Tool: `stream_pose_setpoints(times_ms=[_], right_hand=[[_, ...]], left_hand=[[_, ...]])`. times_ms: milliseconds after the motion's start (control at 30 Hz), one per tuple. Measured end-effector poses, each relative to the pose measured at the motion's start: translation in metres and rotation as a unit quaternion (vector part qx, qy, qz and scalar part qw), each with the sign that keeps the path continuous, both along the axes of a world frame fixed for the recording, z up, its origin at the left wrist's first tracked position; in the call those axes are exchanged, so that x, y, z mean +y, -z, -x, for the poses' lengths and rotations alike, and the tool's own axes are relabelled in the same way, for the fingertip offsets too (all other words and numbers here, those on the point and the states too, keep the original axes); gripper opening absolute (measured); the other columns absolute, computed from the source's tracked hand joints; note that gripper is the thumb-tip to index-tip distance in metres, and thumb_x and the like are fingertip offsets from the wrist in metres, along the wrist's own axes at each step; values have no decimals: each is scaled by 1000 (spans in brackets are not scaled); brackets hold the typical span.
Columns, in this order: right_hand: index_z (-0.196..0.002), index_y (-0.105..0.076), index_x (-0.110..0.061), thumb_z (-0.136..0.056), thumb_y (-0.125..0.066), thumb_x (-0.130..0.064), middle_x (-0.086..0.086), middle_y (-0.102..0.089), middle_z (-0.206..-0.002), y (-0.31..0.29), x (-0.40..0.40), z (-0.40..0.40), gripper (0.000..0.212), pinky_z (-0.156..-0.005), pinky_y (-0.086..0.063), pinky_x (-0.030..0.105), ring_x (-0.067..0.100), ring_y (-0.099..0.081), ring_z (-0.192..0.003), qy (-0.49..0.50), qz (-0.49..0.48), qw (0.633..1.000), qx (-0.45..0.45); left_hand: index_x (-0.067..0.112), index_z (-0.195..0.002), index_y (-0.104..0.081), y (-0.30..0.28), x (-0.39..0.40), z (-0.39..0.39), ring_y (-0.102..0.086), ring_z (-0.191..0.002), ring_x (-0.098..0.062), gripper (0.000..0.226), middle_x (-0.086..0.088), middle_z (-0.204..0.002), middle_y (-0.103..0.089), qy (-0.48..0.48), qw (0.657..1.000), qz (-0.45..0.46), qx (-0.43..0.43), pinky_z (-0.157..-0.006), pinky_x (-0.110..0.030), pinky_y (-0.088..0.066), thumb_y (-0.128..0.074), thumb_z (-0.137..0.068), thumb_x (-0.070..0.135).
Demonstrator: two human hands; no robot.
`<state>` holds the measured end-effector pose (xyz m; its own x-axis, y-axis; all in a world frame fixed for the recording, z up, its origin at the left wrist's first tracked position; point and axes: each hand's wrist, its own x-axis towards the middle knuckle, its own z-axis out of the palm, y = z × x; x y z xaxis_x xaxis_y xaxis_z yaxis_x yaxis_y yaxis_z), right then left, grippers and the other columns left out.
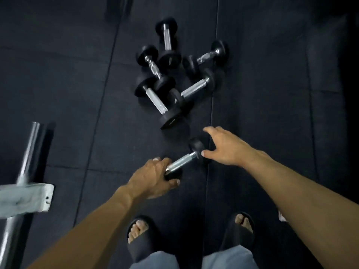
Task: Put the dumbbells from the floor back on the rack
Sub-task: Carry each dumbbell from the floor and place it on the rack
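My left hand (pixel 153 181) curls its fingers round the round rubber head of a dumbbell (pixel 182 162) with a knurled steel handle; my right hand (pixel 223 148) has fingers spread apart over the other head.

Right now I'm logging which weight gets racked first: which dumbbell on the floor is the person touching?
The lone dumbbell nearest the feet: the left hand grips its near head, the right hand reaches its far head. The pile lies untouched.
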<state>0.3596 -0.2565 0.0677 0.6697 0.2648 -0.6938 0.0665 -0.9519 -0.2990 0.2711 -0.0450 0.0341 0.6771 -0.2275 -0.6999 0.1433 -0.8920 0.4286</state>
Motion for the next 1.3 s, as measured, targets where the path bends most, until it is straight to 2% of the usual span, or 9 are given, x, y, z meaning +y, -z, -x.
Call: stream_pose_setpoints(times_ms=[200,367,533,667,800,900,967,1133,1300], right_hand=[[-155,-18,-20,-81,-74,-46,8,-39,-148,116,-17,10,97,-108,-41,42,26,-45,-132,30,-13,999,6],[-155,-15,-25,-75,-79,-46,5,-44,-147,176,-21,25,104,-109,-41,41,24,-47,-131,98,-74,992,-10],[-146,-26,-35,-76,-82,-27,2,-58,-127,199,-19,35,90,-100,-49,43,22,-58,-114,198,-145,968,-46],[-143,-30,-35,-79,-76,-17,2,-62,-119,200,-17,34,81,-96,-50,44,25,-61,-108,198,-144,968,-60],[-144,-33,-32,-80,-73,-10,1,-64,-115,191,-16,29,79,-96,-50,44,25,-62,-106,188,-145,969,-62],[-143,-34,-31,-79,-73,-10,2,-66,-113,171,-19,19,78,-95,-50,46,28,-64,-103,155,-150,974,-65],[-142,-36,-31,-79,-72,-10,1,-67,-110,151,-23,11,76,-95,-50,46,28,-64,-102,129,-149,978,-69],[-141,-38,-32,-78,-71,-11,4,-67,-111,69,-35,-10,74,-96,-47,48,31,-62,-105,87,-138,983,-87],[-143,-37,-30,-79,-71,-14,1,-68,-106,-44,-56,-29,73,-98,-46,45,28,-63,-102,70,-147,981,-108]], left_hand=[[31,-144,-32,109,-16,-23,-48,-125,-23,86,-1,-136,-49,8,1000,-13,-5,-99,-40,-45,-70,-72,60],[34,-144,-26,165,-23,-35,-54,-118,-24,97,2,-132,-54,56,996,-70,18,-89,-36,-46,-73,-65,64],[38,-130,-43,180,-27,-41,-61,-104,-25,65,4,-114,-64,81,994,-72,10,-81,-34,-49,-74,-72,45],[38,-128,-48,178,-25,-42,-60,-101,-22,57,7,-106,-63,66,996,-47,34,-83,-34,-48,-73,-76,36],[35,-123,-47,175,-28,-36,-59,-103,-23,51,6,-111,-62,46,998,-39,34,-82,-34,-46,-71,-78,34],[34,-121,-48,165,-34,-32,-59,-86,-20,50,9,-87,-60,-2,998,-3,58,-84,-38,-51,-73,-78,30],[34,-119,-49,152,-38,-31,-60,-81,-19,49,9,-80,-60,-29,998,18,59,-83,-39,-53,-74,-78,28],[35,-118,-52,82,-52,-40,-59,-85,-18,48,12,-81,-59,-61,996,52,37,-82,-37,-53,-77,-77,29],[34,-118,-54,-24,-73,-58,-58,-85,-18,47,9,-83,-59,-65,996,58,0,-82,-34,-51,-75,-77,31]])
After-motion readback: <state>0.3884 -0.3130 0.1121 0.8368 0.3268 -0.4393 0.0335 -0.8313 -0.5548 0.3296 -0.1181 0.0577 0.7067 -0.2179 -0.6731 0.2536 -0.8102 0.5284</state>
